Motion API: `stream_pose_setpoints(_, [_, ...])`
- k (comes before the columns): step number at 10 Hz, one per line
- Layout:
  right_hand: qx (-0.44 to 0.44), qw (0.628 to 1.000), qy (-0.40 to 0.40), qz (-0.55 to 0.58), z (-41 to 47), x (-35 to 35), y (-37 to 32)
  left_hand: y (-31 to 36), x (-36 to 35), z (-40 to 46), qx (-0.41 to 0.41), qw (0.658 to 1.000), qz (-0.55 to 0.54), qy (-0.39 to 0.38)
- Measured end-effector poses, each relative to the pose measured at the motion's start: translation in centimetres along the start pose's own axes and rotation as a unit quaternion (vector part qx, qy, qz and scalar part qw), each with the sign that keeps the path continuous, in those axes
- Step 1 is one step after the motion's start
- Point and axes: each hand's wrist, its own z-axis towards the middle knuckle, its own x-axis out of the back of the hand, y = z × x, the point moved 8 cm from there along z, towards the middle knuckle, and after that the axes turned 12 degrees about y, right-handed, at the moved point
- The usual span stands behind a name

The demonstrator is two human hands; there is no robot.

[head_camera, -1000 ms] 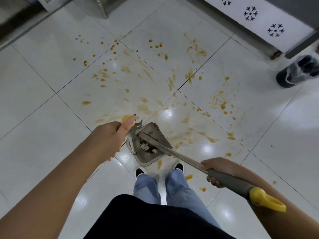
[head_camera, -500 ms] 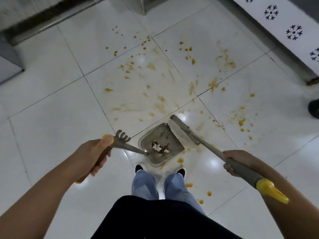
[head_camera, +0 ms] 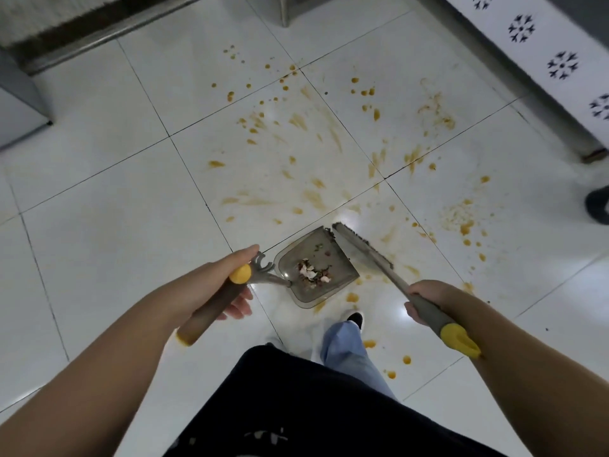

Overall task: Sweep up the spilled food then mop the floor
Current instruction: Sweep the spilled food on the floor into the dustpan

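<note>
My left hand (head_camera: 227,285) grips the dark, yellow-tipped handle of a grey dustpan (head_camera: 290,262), which rests on the white tiled floor (head_camera: 108,199) in front of my feet. A small pile of food scraps (head_camera: 313,273) lies inside the pan. My right hand (head_camera: 428,296) holds the grey, yellow-ended handle of a broom (head_camera: 362,247), whose head lies along the pan's right edge. Orange sauce spots and smears (head_camera: 316,140) cover the tiles beyond and to the right of the pan.
A metal threshold (head_camera: 99,31) and a grey cabinet corner (head_camera: 19,103) stand at the upper left. A white patterned panel (head_camera: 540,44) runs along the upper right, with a dark object (head_camera: 598,207) at the right edge. Several orange drips (head_camera: 389,357) lie near my feet.
The broom head has moved out of the dustpan to its right edge. My left hand has lowered the handle, tilting the pan flatter. The view has shifted left.
</note>
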Motion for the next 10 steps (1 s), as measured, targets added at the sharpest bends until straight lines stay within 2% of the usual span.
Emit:
stream_pose_setpoints(1, [0.0, 1.0, 0.021, 0.013, -1.7, -1.6, 1.6, -0.3, -0.2, 0.6, 0.016, 0.997, -0.076, 0.005])
stream_pose_setpoints(2, [0.026, 0.998, 0.048, -0.009, -3.0, -3.3, 4.2, -1.1, 0.1, 1.8, -0.035, 0.983, -0.168, 0.071])
stream_pose_setpoints(3, [0.04, 0.996, 0.075, 0.009, -3.8, -3.4, 5.7, -3.9, 2.3, 2.4, -0.058, 0.967, -0.211, 0.13])
stream_pose_setpoints(4, [0.035, 0.994, 0.078, 0.07, -4.7, -2.3, 6.1, -7.8, 5.4, 1.7, -0.042, 0.951, -0.258, 0.163])
stream_pose_setpoints(5, [0.04, 0.992, 0.085, 0.089, -4.8, -2.0, 6.6, -9.9, 7.7, 0.4, -0.071, 0.944, -0.269, 0.176])
stream_pose_setpoints(6, [0.037, 0.992, 0.09, 0.078, -5.4, -2.4, 6.9, -10.6, 9.0, -1.1, -0.124, 0.945, -0.222, 0.204])
stream_pose_setpoints(7, [0.039, 0.991, 0.095, 0.08, -5.4, -3.0, 7.3, -12.4, 8.4, -2.0, -0.183, 0.938, -0.18, 0.234])
stream_pose_setpoints(8, [-0.003, 0.988, 0.072, 0.139, -4.9, -3.9, 8.9, -15.3, 6.1, -1.9, -0.235, 0.927, -0.163, 0.243])
stream_pose_setpoints(9, [-0.041, 0.987, 0.056, 0.143, -5.4, -4.9, 10.8, -18.2, 4.4, -0.3, -0.23, 0.919, -0.202, 0.248])
stream_pose_setpoints(10, [-0.053, 0.989, 0.043, 0.131, -6.0, -5.6, 12.1, -19.5, 1.8, 2.1, -0.209, 0.93, -0.205, 0.222])
